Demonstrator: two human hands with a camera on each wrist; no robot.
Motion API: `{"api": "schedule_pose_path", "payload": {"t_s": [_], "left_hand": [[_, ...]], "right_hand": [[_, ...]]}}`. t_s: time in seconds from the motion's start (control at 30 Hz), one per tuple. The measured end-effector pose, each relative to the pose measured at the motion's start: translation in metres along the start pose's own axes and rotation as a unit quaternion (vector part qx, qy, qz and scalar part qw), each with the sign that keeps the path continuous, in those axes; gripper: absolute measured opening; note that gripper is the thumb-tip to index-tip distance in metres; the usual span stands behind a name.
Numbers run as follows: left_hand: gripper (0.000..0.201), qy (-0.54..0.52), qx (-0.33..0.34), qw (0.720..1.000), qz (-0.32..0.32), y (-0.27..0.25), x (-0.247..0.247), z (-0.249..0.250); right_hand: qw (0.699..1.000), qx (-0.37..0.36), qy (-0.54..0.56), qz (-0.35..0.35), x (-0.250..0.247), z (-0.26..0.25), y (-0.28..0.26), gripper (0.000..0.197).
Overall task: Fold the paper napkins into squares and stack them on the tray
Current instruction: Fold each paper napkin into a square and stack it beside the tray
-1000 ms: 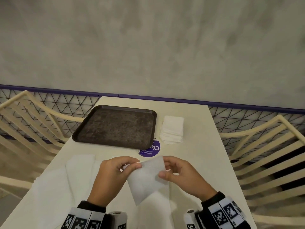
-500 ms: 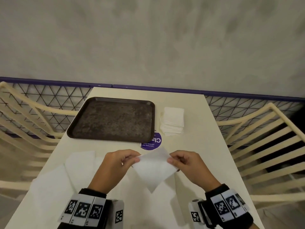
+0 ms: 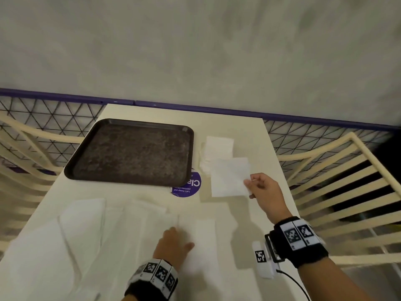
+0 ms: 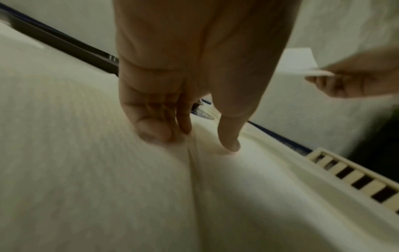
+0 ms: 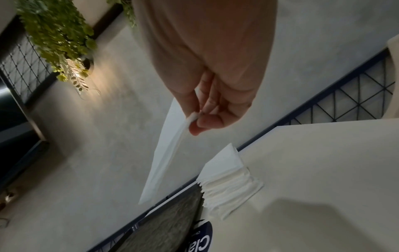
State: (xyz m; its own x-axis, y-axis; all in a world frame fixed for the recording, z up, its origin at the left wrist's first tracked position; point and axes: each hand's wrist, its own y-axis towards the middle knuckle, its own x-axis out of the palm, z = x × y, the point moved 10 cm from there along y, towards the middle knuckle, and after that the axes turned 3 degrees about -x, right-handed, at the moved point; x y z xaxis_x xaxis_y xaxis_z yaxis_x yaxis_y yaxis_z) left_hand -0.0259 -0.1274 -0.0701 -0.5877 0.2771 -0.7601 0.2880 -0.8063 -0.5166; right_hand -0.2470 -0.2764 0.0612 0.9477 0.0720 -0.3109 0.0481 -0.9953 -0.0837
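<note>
Paper napkin stock is light, thin and limp; it creases readily, tears under a hard pull and flutters when carried, so grip it at a corner or edge with thumb and fingertips. The right hand (image 3: 263,190) pinches the folded napkin (image 3: 229,177) at its near right corner and holds it in the air above the worktop (image 3: 256,213), partly over the stack of folded napkins (image 3: 218,148) that sits just right of the tray (image 3: 130,153). The tray carries no napkins. The left hand (image 3: 172,246) rests with relaxed fingers on the unfolded napkins (image 3: 86,235) spread across the near worktop; it appears to press a ridge in the sheet, though blur makes the contact uncertain.
</note>
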Motion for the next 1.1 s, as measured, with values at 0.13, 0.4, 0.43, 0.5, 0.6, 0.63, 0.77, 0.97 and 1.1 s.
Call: {"api": "schedule_pose_path", "payload": {"t_s": [0.13,0.4,0.43,0.5,0.6,0.63,0.77,0.97,1.1], "left_hand": [[0.056,-0.015,-0.006,0.999,0.028,0.004,0.005,0.005],[0.035,-0.121,0.053,0.991,0.033,0.003,-0.003,0.009],[0.035,-0.146,0.048,0.987,0.041,0.001,-0.009,0.007],[0.036,-0.197,0.04,0.978,0.053,-0.005,-0.018,0.004],[0.033,-0.254,0.04,0.965,0.058,-0.012,-0.026,0.001],[0.031,-0.266,0.038,0.961,0.062,-0.014,-0.029,-0.001],[0.033,-0.283,0.043,0.954,0.091,-0.02,-0.038,-0.011],[0.046,-0.334,0.053,0.934,0.112,-0.028,-0.058,-0.015],[0.027,-0.425,0.058,0.896,0.117,-0.034,-0.083,-0.005]], "right_hand": [[1.0,0.012,-0.001,-0.005,0.004,0.006,0.036,0.016],[0.994,0.055,0.098,0.012,0.029,0.016,0.119,0.013],[0.993,0.06,0.102,0.011,0.034,0.016,0.128,0.013],[0.993,0.072,0.096,0.016,0.043,0.021,0.144,0.012],[0.992,0.104,0.063,0.044,0.05,0.04,0.162,0.01],[0.991,0.112,0.044,0.051,0.051,0.048,0.166,0.01],[0.991,0.111,-0.048,0.063,0.054,0.065,0.175,0.022],[0.987,0.093,-0.082,0.105,0.047,0.06,0.161,0.042],[0.996,-0.004,-0.079,0.052,0.057,0.02,0.112,0.036]]}}
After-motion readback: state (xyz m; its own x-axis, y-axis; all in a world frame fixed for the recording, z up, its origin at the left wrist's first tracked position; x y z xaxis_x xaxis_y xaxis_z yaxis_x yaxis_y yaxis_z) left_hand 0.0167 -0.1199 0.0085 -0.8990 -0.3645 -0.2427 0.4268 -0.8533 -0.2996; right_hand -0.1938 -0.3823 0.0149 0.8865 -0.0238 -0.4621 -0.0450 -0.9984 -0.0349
